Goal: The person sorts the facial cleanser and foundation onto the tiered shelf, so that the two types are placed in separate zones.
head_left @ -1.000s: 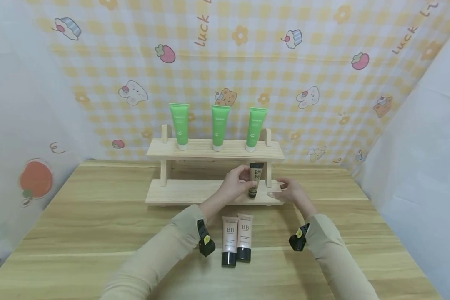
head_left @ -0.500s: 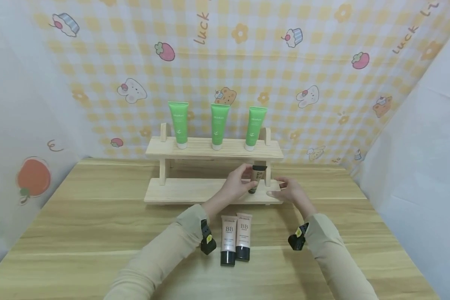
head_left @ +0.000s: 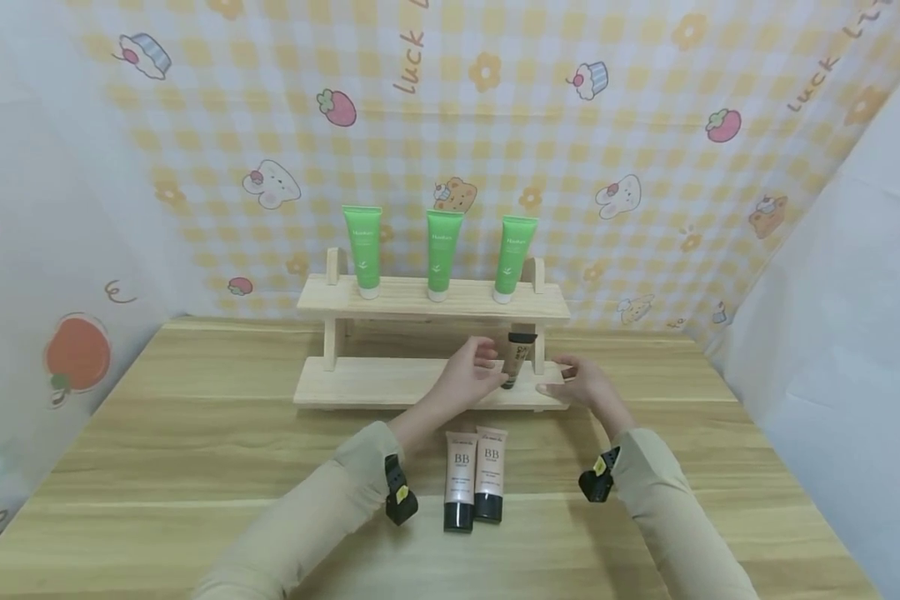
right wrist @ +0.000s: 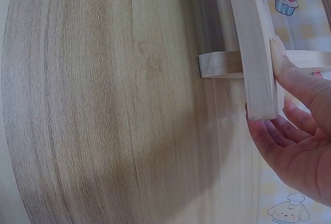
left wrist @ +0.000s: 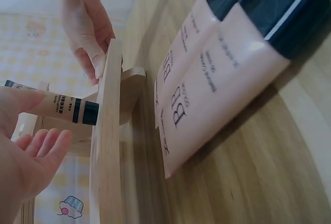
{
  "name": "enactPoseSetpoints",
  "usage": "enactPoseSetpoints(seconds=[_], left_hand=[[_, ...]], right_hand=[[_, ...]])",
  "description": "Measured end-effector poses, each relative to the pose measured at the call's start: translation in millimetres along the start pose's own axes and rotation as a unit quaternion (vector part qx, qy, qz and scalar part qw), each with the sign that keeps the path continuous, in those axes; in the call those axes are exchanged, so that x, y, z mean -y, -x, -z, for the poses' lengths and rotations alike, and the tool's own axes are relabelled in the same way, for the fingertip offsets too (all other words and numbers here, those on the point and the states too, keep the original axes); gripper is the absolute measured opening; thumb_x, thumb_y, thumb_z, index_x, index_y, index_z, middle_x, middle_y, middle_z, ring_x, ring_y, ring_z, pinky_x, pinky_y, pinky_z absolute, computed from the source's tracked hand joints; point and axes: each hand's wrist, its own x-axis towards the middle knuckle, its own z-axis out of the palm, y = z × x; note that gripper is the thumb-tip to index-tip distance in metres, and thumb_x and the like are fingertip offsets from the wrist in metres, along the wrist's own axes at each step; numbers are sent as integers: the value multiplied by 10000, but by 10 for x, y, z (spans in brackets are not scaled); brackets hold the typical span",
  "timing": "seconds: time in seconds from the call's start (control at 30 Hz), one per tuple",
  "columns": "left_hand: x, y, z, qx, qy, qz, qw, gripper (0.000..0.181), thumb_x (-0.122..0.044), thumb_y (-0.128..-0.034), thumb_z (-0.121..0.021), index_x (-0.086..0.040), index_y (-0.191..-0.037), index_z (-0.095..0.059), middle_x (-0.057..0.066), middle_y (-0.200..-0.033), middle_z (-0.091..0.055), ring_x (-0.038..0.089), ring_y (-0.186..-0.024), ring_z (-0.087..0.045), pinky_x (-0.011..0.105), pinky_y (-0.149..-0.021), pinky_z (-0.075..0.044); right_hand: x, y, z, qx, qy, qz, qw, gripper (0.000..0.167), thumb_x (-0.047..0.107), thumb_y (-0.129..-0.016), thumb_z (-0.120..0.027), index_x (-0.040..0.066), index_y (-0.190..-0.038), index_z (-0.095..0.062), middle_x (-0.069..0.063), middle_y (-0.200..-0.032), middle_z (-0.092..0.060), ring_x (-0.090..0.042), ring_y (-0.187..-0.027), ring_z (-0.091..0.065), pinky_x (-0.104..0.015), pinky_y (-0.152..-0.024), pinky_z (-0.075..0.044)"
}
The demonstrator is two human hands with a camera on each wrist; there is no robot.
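A small beige cosmetic tube with a black cap stands cap-down near the right end of the lower board of a two-tier wooden display rack. My left hand is just left of it, fingers loosely spread. In the left wrist view the thumb overlaps the tube; whether they touch I cannot tell. My right hand grips the lower board's right end, thumb on top and fingers underneath, as the right wrist view shows along the board edge.
Three green tubes stand cap-down along the upper board. Two pink BB cream tubes lie side by side on the wooden table, in front of the rack. A patterned cloth hangs behind.
My left hand has let go of the beige tube and drawn slightly left, its fingers loosening. The beige tube stands a little farther right. My right hand keeps its place on the board.
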Motion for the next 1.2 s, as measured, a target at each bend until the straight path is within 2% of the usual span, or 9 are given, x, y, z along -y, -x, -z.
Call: enactPoseSetpoints(seconds=[0.17, 0.37, 0.57, 0.67, 0.87, 1.03, 1.2], left_hand=[[29, 144, 78, 158, -106, 139, 9997, 562, -179, -838, -644, -30, -1310, -379, 120, -1242, -516, 247, -1117, -537, 331, -911, -502], [38, 337, 152, 362, -349, 486, 9975, 551, -229, -841, -646, -41, -1296, -400, 123, -1226, -529, 255, -1099, -553, 352, -907, -505], [75, 512, 241, 469, -563, 698, 9949, 539, -258, -828, -655, -17, -1257, -438, 151, -1188, -554, 289, -1083, -563, 399, -899, -505], [77, 604, 299, 714, -696, 882, 9911, 521, -269, -828, -652, -8, -1237, -463, 149, -1164, -574, 283, -1058, -575, 399, -896, -506], [93, 813, 389, 1277, -1091, 1216, 9783, 513, -258, -830, -651, 25, -1220, -474, 153, -1119, -594, 266, -985, -595, 399, -866, -516], [180, 930, 370, 1338, -1062, 1424, 9750, 627, -231, -797, -687, 74, -1268, -409, 175, -1040, -602, 235, -790, -612, 361, -732, -540], [274, 1005, 270, 1178, -846, 1432, 9790, 757, -219, -747, -728, 142, -1293, -349, 193, -926, -604, 186, -674, -552, 286, -586, -500]], right_hand=[[-7, -14, -11, -38, 47, -12, 10000, 718, 314, -780, -714, 67, -1366, -382, -271, -1302, -454, -397, -1145, -496, -490, -978, -432], [-11, -8, -24, -51, 99, -9, 9999, 716, 323, -784, -709, 62, -1366, -382, -285, -1306, -447, -417, -1168, -465, -502, -990, -415], [-10, 21, -22, -5, 196, 33, 9998, 720, 335, -794, -697, 53, -1371, -372, -291, -1311, -442, -426, -1176, -457, -505, -984, -417], [-2, 19, -20, 30, 180, -20, 9998, 725, 345, -795, -694, 60, -1375, -366, -287, -1323, -430, -423, -1185, -449, -505, -989, -414], [4, 13, 1, 140, 151, -118, 9997, 744, 346, -800, -688, 70, -1393, -334, -276, -1358, -392, -420, -1202, -432, -514, -988, -412], [10, 22, 12, 212, 151, -106, 9996, 757, 344, -803, -685, 66, -1401, -315, -280, -1370, -372, -428, -1209, -421, -531, -991, -401], [13, 24, 3, 119, 237, -75, 9996, 756, 358, -790, -696, 68, -1390, -340, -287, -1352, -394, -431, -1199, -430, -514, -989, -409]])
